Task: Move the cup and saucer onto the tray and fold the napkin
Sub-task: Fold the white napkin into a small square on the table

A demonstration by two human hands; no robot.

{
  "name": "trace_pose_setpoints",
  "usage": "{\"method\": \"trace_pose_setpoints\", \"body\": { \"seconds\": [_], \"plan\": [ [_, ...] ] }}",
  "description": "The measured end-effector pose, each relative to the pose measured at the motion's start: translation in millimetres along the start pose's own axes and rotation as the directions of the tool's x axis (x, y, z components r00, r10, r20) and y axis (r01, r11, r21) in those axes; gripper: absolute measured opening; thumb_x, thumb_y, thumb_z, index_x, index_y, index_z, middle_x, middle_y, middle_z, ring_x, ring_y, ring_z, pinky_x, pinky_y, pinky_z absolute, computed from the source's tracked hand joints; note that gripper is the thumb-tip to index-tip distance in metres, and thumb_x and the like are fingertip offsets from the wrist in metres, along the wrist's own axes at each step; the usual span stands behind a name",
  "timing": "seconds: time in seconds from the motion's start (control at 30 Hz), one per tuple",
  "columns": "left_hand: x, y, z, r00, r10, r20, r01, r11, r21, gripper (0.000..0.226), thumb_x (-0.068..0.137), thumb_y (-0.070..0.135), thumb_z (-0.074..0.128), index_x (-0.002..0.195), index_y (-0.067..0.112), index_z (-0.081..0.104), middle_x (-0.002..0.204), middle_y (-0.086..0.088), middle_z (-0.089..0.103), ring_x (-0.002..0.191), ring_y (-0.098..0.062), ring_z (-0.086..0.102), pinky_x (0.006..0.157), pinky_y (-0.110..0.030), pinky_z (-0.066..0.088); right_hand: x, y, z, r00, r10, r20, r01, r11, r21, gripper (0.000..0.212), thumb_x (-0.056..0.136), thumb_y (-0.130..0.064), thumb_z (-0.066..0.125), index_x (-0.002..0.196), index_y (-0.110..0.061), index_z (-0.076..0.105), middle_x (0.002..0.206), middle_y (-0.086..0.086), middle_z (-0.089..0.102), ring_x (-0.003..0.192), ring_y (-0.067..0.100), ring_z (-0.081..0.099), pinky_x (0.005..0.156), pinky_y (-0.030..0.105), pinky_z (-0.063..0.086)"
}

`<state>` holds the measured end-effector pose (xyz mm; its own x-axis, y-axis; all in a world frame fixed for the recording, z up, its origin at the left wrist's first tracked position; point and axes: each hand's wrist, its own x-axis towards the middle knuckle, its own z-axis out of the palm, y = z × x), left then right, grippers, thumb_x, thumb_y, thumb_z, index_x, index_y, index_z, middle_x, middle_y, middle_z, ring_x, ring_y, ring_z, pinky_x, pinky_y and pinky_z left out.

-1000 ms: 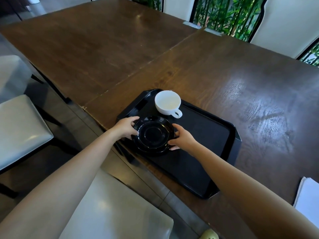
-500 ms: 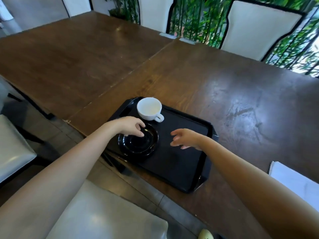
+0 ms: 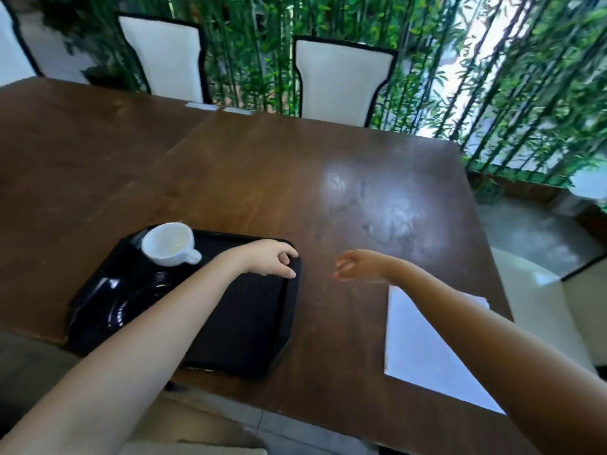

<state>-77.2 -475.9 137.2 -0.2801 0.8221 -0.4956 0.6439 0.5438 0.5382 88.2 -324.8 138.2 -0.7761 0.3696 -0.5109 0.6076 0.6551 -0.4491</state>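
A black tray [image 3: 249, 336] lies at the near left edge of the brown table. On its far left corner stands an empty white cup [image 3: 169, 244], handle to the right. The black saucer [image 3: 131, 300] lies on the tray just in front of the cup, partly hidden by my left forearm. My left hand [image 3: 272, 261] hovers over the tray's far right corner, fingers loosely curled, holding nothing. My right hand [image 3: 358, 266] is above bare table right of the tray, fingers apart and empty. A flat white napkin [image 3: 423, 343] lies at the near right, partly under my right arm.
The wooden table [image 3: 295, 178] is two tops joined by a seam. Two white chairs [image 3: 338, 80] stand along its far side before a bamboo screen. A pale seat cushion [image 3: 197, 444] is below the near edge. Floor lies beyond the right edge.
Both hands have let go of the saucer, which stays on the tray, and moved right. The view has swung right and up, bringing the napkin fully into sight.
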Motion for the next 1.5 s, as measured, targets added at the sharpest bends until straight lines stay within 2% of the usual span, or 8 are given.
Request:
{"method": "trace_pose_setpoints", "body": {
  "seconds": [0.17, 0.3, 0.47, 0.7, 0.93, 1.17, 1.33, 1.5],
  "plan": [
    [38, 75, 55, 0.997, 0.072, 0.038, -0.075, 0.994, 0.084, 0.055, 0.084, 0.036, 0.066, 0.134, 0.024, 0.046, 0.128, 0.003, 0.056, 0.112, -0.016, 0.055, 0.086, -0.023, 0.041, -40, 77, -13, 0.994, 0.098, -0.057, -0.096, 0.995, 0.042, 0.045, 0.091, -0.025, 0.057, 0.131, -0.006, 0.050, 0.137, 0.010, 0.052, 0.123, 0.024, 0.050, 0.100, 0.031, 0.040],
    [61, 121, 118, 0.994, 0.107, 0.028, -0.109, 0.991, 0.079, 0.052, 0.085, 0.030, 0.063, 0.134, 0.022, 0.046, 0.131, -0.003, 0.055, 0.114, -0.020, 0.055, 0.088, -0.025, 0.042, -62, 138, -10, 0.989, 0.128, -0.067, -0.120, 0.986, 0.113, 0.043, 0.090, -0.027, 0.058, 0.130, -0.010, 0.052, 0.133, 0.007, 0.056, 0.116, 0.022, 0.055, 0.090, 0.027, 0.044],
    [74, 148, 199, 0.986, 0.168, 0.027, -0.170, 0.976, 0.135, 0.045, 0.085, 0.017, 0.058, 0.130, 0.017, 0.051, 0.136, -0.007, 0.049, 0.124, -0.023, 0.044, 0.102, -0.033, 0.039, -78, 200, 16, 0.982, 0.181, -0.060, -0.181, 0.983, 0.006, 0.046, 0.091, -0.030, 0.055, 0.133, -0.012, 0.047, 0.135, 0.010, 0.054, 0.123, 0.025, 0.050, 0.099, 0.028, 0.037],
    [78, 150, 246, 0.956, 0.282, -0.074, -0.233, 0.892, 0.388, 0.040, 0.083, 0.027, 0.055, 0.123, 0.021, 0.050, 0.129, -0.005, 0.041, 0.121, -0.025, 0.037, 0.101, -0.034, 0.033, -114, 250, 74, 0.988, 0.109, -0.113, -0.128, 0.976, -0.178, 0.071, 0.085, -0.044, 0.059, 0.142, -0.015, 0.029, 0.150, 0.012, 0.026, 0.135, 0.033, 0.026, 0.109, 0.045, 0.033],
    [66, 148, 269, 0.921, 0.355, -0.161, -0.215, 0.808, 0.549, 0.044, 0.090, 0.039, 0.045, 0.128, 0.017, 0.043, 0.135, -0.005, 0.040, 0.122, -0.024, 0.036, 0.100, -0.033, 0.033, -136, 262, 112, 0.990, -0.015, -0.142, -0.028, 0.956, -0.292, 0.091, 0.083, -0.053, 0.058, 0.149, -0.020, 0.004, 0.159, 0.011, -0.008, 0.146, 0.031, -0.010, 0.118, 0.046, 0.001],
    [77, 146, 259, 0.931, 0.293, -0.220, -0.150, 0.853, 0.500, 0.037, 0.094, 0.020, 0.040, 0.132, 0.017, 0.043, 0.146, -0.002, 0.036, 0.134, -0.017, 0.032, 0.104, -0.030, 0.031, -147, 231, 136, 0.976, 0.019, -0.218, -0.073, 0.967, -0.244, 0.082, 0.084, -0.063, 0.046, 0.146, -0.017, 0.017, 0.156, 0.015, 0.011, 0.141, 0.034, 0.015, 0.111, 0.048, 0.020],
    [90, 134, 235, 0.958, 0.217, -0.188, -0.111, 0.885, 0.452, 0.036, 0.094, 0.006, 0.036, 0.126, 0.018, 0.047, 0.156, 0.000, 0.020, 0.144, -0.016, 0.014, 0.107, -0.034, 0.028, -155, 214, 140, 0.978, -0.157, -0.136, 0.131, 0.975, -0.182, 0.057, 0.091, -0.042, 0.046, 0.139, -0.015, 0.033, 0.147, 0.009, 0.036, 0.129, 0.030, 0.033, 0.105, 0.042, 0.033],
    [74, 147, 242, 0.947, 0.151, -0.285, -0.038, 0.930, 0.365, 0.034, 0.094, 0.018, 0.040, 0.126, 0.012, 0.052, 0.148, -0.005, 0.034, 0.135, -0.025, 0.030, 0.102, -0.037, 0.034, -157, 236, 114, 0.962, -0.263, -0.076, 0.202, 0.870, -0.449, 0.047, 0.091, -0.025, 0.050, 0.134, -0.016, 0.037, 0.140, 0.010, 0.037, 0.128, 0.031, 0.032, 0.109, 0.044, 0.026]
  ]
}}
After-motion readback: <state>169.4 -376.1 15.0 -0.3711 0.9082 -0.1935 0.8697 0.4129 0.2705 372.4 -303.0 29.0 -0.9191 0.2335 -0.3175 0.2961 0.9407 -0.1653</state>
